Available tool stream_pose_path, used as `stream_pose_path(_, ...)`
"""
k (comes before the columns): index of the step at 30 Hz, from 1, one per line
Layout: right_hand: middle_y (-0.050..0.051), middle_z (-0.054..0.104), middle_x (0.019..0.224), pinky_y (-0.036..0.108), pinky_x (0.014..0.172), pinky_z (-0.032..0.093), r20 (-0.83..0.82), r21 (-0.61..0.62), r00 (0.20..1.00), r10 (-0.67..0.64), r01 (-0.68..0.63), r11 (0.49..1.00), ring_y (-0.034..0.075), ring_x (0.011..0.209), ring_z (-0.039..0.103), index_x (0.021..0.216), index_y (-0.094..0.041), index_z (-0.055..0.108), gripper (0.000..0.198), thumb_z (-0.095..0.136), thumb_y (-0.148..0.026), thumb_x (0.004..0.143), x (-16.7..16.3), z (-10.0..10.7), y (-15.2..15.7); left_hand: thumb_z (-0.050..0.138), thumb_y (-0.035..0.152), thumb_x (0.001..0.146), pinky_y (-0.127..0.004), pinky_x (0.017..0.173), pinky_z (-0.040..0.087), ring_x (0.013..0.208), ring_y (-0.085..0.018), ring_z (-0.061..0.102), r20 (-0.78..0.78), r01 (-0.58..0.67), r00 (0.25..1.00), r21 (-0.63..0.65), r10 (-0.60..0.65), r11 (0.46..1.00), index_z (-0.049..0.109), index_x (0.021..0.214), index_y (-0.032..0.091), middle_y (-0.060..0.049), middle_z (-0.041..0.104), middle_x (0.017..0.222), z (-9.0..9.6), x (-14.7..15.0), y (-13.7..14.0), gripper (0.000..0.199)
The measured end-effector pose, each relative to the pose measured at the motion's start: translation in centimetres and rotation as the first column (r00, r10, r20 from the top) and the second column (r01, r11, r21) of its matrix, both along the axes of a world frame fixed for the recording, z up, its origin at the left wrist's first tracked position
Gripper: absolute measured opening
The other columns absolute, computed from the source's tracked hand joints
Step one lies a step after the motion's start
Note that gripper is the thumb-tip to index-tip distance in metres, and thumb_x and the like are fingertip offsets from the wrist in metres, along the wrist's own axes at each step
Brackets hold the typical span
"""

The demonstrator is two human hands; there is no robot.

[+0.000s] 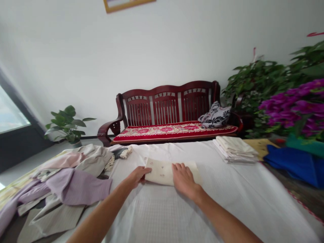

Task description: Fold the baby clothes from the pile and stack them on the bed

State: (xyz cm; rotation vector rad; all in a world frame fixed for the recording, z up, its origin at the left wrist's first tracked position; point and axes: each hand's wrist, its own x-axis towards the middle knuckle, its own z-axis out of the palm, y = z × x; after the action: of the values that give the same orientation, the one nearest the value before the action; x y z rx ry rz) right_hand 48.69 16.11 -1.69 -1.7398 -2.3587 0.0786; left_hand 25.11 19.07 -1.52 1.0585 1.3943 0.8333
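A cream folded cloth (162, 172) with small dark prints lies on the white-covered table in front of me; its exact kind of garment cannot be made out. My left hand (140, 174) pinches its left edge, thumb on top and fingers curled underneath. Across its right part rests my right hand (183, 177), palm down with the fingers laid flat on the fabric. That hand hides part of the cloth, whose right end (194, 170) shows beyond the fingers.
Rumpled clothes (73, 182) in lilac, pink and grey heap on the left. A stack of folded cloths (235, 148) sits at the back right, near a blue cloth (295, 162) and purple flowers (298, 104). Behind the table stands a wooden bench (164, 104) with a patterned cushion (215, 115).
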Motion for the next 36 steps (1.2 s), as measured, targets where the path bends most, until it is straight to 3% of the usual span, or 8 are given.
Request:
stream_pose_path(9, 0.020, 0.043, 0.151, 0.049, 0.109, 0.029, 0.111, -0.053, 0.993, -0.052, 0.058, 0.997, 0.032, 0.139, 0.037, 0.145, -0.008, 0.046, 0.059, 0.034, -0.002, 0.087, -2.9, -0.4, 1.7, 0.075, 0.035, 0.063, -0.019, 0.049, 0.044, 0.058, -0.010, 0.057, 0.186, -0.041, 0.982, 0.044, 0.032, 0.998, 0.062, 0.087, 0.015, 0.000, 0.064, 0.068, 2.7, 2.0, -1.0, 0.034)
stream_pose_path(17, 0.024, 0.049, 0.145, 0.053, 0.106, 0.032, 0.111, -0.004, 0.994, -0.001, 0.001, 1.000, 0.037, 0.135, 0.041, 0.138, -0.010, 0.055, 0.053, 0.048, -0.015, 0.086, -4.1, -1.3, 2.4, 0.066, 0.034, 0.064, -0.019, 0.046, 0.039, 0.050, -0.009, 0.050, 0.006, 0.110, 0.994, 0.159, -0.113, 0.981, 0.058, 0.080, 0.016, 0.003, 0.057, 0.059, 5.5, 7.0, 0.1, 0.025)
stream_pose_path(22, 0.015, 0.062, 0.131, 0.041, 0.100, 0.038, -0.170, 0.053, 0.982, 0.081, -0.073, 0.996, 0.030, 0.122, 0.053, 0.121, -0.016, 0.067, 0.040, 0.045, -0.019, 0.087, -0.5, -1.2, 1.9, 0.065, 0.028, 0.070, -0.019, 0.045, 0.037, 0.045, -0.008, 0.046, -0.070, 0.144, 0.989, 0.212, -0.132, 0.967, 0.051, 0.072, 0.018, 0.006, 0.050, 0.054, 6.5, 10.1, 0.7, 0.017)
stream_pose_path(25, 0.010, 0.070, 0.111, 0.037, 0.097, 0.041, -0.556, 0.031, 0.831, 0.030, -0.015, 0.999, 0.024, 0.107, 0.060, 0.102, -0.018, 0.072, 0.033, 0.043, -0.017, 0.085, 2.1, -1.3, 1.9, 0.063, 0.024, 0.073, -0.020, 0.045, 0.038, 0.045, -0.009, 0.048, -0.118, 0.176, 0.981, 0.244, -0.151, 0.954, 0.052, 0.072, 0.018, 0.005, 0.052, 0.053, 6.7, 11.6, 0.9, 0.013)
stream_pose_path(28, 0.007, 0.073, 0.098, 0.032, 0.078, 0.050, -0.864, -0.227, 0.463, -0.198, -0.006, 0.974, 0.019, 0.087, 0.066, 0.106, -0.018, 0.068, 0.032, 0.045, -0.026, 0.087, 4.3, -1.1, 1.9, 0.062, 0.021, 0.074, -0.020, 0.043, 0.036, 0.044, -0.010, 0.049, -0.164, 0.211, 0.971, 0.247, -0.173, 0.946, 0.053, 0.073, 0.018, 0.005, 0.052, 0.051, 6.4, 13.1, 1.0, 0.009)
stream_pose_path(32, 0.013, 0.072, 0.101, 0.025, 0.054, 0.048, -0.908, -0.413, 0.032, -0.418, -0.236, 0.879, 0.018, 0.076, 0.067, 0.122, -0.015, 0.057, 0.048, 0.040, -0.050, 0.095, 6.5, 0.0, 1.7, 0.063, 0.020, 0.075, -0.021, 0.043, 0.036, 0.041, -0.011, 0.048, -0.180, 0.228, 0.965, 0.214, -0.191, 0.950, 0.055, 0.077, 0.017, 0.006, 0.051, 0.047, 5.2, 15.0, 1.0, 0.009)
stream_pose_path(34, 0.012, 0.072, 0.098, 0.025, 0.052, 0.049, -0.894, -0.423, -0.004, -0.448, -0.323, 0.847, 0.018, 0.074, 0.068, 0.125, -0.015, 0.054, 0.057, 0.037, -0.061, 0.095, 7.0, 0.4, 1.5, 0.063, 0.020, 0.076, -0.021, 0.045, 0.037, 0.042, -0.010, 0.048, -0.158, 0.237, 0.965, 0.194, -0.208, 0.952, 0.057, 0.082, 0.016, 0.006, 0.052, 0.048, 4.6, 15.8, 0.9, 0.009)
stream_pose_path(36, 0.009, 0.071, 0.089, 0.024, 0.050, 0.048, -0.900, -0.423, 0.062, -0.431, -0.355, 0.833, 0.017, 0.069, 0.066, 0.121, -0.017, 0.057, 0.059, 0.040, -0.065, 0.093, 7.1, 0.6, 1.3, 0.062, 0.020, 0.077, -0.021, 0.047, 0.040, 0.043, -0.010, 0.049, -0.114, 0.259, 0.963, 0.167, -0.242, 0.951, 0.060, 0.086, 0.015, 0.005, 0.053, 0.050, 4.2, 16.4, 0.6, 0.010)
